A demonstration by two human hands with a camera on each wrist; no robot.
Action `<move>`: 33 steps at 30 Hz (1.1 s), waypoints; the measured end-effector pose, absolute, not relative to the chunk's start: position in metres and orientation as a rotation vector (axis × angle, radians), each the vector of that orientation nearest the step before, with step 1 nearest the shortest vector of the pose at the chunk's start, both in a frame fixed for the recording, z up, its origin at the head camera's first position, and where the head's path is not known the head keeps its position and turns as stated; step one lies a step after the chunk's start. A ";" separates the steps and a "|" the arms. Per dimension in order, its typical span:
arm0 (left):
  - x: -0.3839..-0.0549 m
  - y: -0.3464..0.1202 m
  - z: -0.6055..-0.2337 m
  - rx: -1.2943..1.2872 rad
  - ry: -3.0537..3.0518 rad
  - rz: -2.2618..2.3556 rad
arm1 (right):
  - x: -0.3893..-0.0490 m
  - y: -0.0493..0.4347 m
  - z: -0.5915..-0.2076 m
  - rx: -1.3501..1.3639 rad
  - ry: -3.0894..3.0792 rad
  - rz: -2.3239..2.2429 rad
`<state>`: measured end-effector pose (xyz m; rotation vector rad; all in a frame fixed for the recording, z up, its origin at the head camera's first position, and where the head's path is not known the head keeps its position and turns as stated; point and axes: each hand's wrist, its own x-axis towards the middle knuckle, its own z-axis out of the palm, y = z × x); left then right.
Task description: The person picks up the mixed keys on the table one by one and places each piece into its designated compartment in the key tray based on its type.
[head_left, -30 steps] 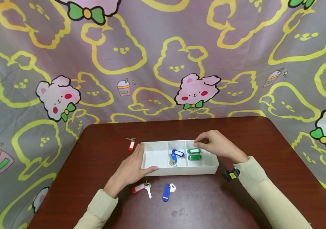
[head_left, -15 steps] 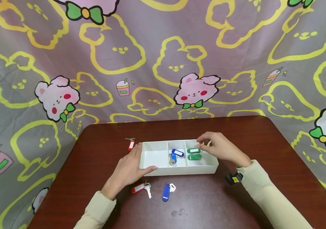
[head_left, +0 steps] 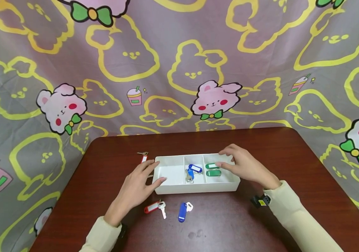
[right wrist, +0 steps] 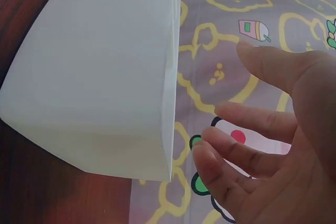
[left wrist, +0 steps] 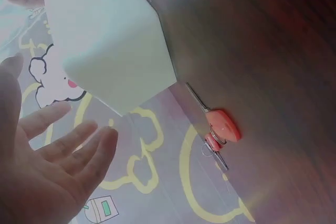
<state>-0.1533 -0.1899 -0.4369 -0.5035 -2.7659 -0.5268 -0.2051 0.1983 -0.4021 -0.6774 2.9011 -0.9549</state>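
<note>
A white three-compartment tray [head_left: 195, 189] lies on the table. My left hand [head_left: 133, 187] is at its left end, fingers spread; the left wrist view shows that hand [left wrist: 58, 156] holding nothing. Over the right compartment hovers my right hand [head_left: 247, 166], its fingers loosely bent with nothing between them in the right wrist view. Below its thumb lie two key tags, a green one [head_left: 213, 173] and a partly covered green one [head_left: 210, 166]. Two blue key tags with keys, one labelled [head_left: 195, 168], one lighter [head_left: 190, 173], sit in the middle compartment. The left compartment holds nothing.
In front of the tray lie a red key tag [head_left: 151, 208] with a key and a blue key tag [head_left: 182, 212]. Beyond my left hand is another red key tag [head_left: 143, 159]. The left wrist view shows a further red key tag [left wrist: 224, 125] beside the tray.
My left hand has drawn back to the left from the tray's end, its fingers lifting. My right hand has shifted slightly right and its fingers have opened.
</note>
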 end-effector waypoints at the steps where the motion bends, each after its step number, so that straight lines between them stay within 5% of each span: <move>1: -0.152 -0.190 -0.436 -0.509 -2.758 -0.530 | -0.205 0.199 -0.402 -0.679 2.906 -0.955; 33: -0.113 -0.176 -0.429 -0.721 -2.584 -0.580 | -0.185 0.206 -0.424 -0.559 2.940 -0.886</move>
